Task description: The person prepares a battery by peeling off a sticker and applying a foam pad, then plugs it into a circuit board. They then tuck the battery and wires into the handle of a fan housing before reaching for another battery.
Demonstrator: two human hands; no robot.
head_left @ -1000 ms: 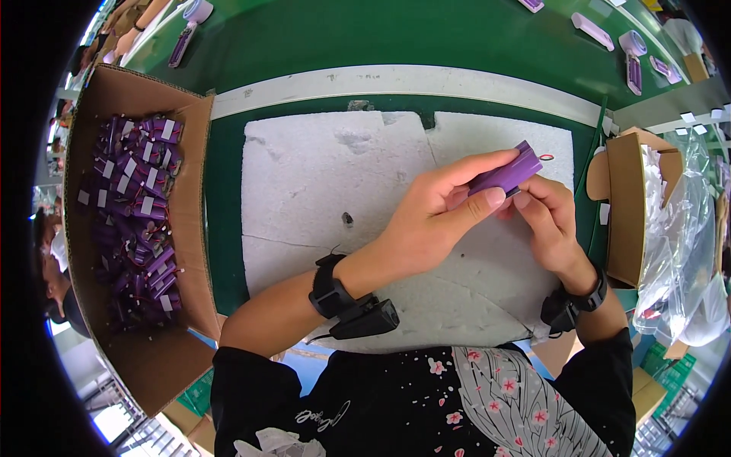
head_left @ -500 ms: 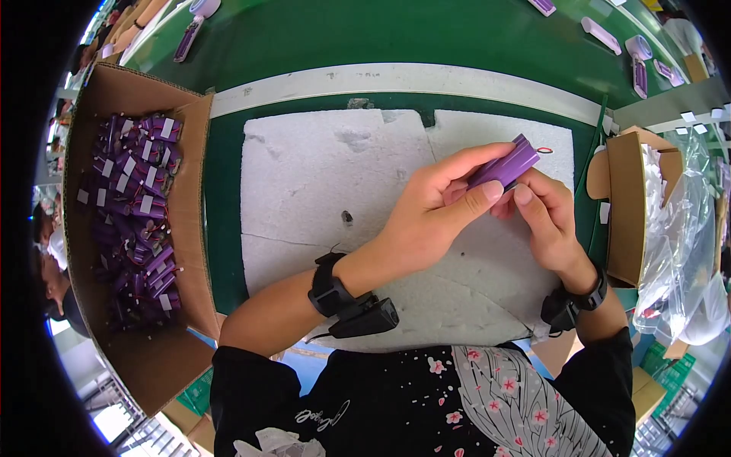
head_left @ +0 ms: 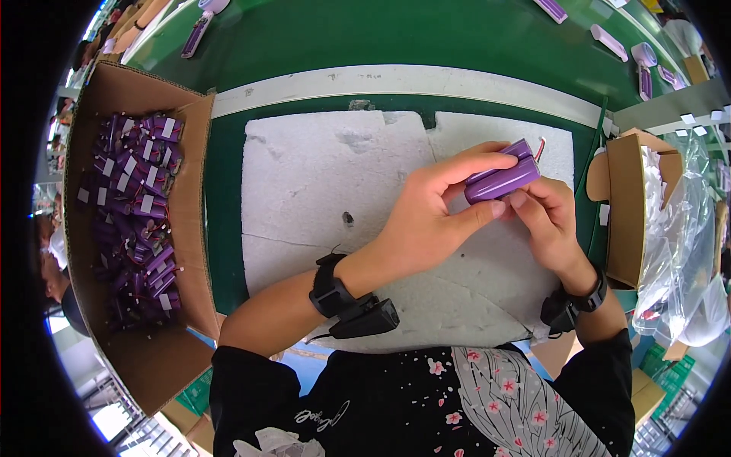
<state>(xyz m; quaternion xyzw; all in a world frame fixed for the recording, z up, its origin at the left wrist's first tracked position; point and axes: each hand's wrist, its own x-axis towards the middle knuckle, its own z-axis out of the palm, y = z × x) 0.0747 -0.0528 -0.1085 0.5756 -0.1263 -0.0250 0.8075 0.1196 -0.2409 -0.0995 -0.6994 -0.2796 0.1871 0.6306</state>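
Between my hands is a purple battery pack [head_left: 502, 181] of side-by-side cylinders, held above the right part of a white foam sheet [head_left: 327, 183]. A thin red and dark wire sticks up from its right end. My left hand [head_left: 438, 198] is closed round the pack, fingers over its far side and thumb along the near edge. My right hand [head_left: 548, 221] pinches at the near right side, thumb and fingers against the pack; its fingertips are partly hidden beneath it.
At the left stands an open cardboard box [head_left: 199, 228] with many wired purple battery packs. A smaller box [head_left: 624, 221] with white pieces and clear plastic bags [head_left: 678, 251] are at the right. Beyond a white rail [head_left: 403, 82], purple handheld devices [head_left: 643, 68] lie on a green belt [head_left: 365, 34].
The battery pack has turned in my fingers, so the groove between its cylinders now shows and its wire points up. Devices on the green belt have shifted slightly right.
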